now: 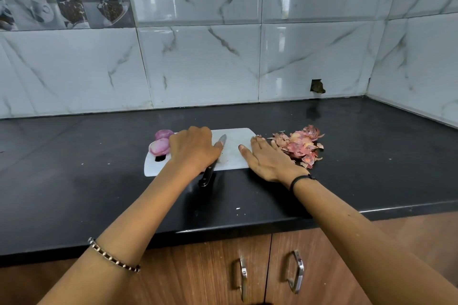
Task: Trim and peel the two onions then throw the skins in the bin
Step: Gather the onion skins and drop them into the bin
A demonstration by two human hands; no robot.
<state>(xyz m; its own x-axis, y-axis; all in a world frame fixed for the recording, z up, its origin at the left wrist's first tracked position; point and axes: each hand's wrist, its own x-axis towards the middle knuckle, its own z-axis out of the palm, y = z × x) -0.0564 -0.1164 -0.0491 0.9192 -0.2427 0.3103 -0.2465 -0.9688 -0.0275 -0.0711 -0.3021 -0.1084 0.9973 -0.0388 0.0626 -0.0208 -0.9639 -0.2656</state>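
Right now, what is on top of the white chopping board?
Two peeled onions sit at the board's left end. A knife lies across it, handle past the near edge; the left hand hides its middle. The right hand's thumb rests on the right edge.

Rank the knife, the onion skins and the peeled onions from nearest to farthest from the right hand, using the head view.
1. Onion skins: beside the right hand, on its right.
2. Knife: left, across the board.
3. Peeled onions: board's far left end.
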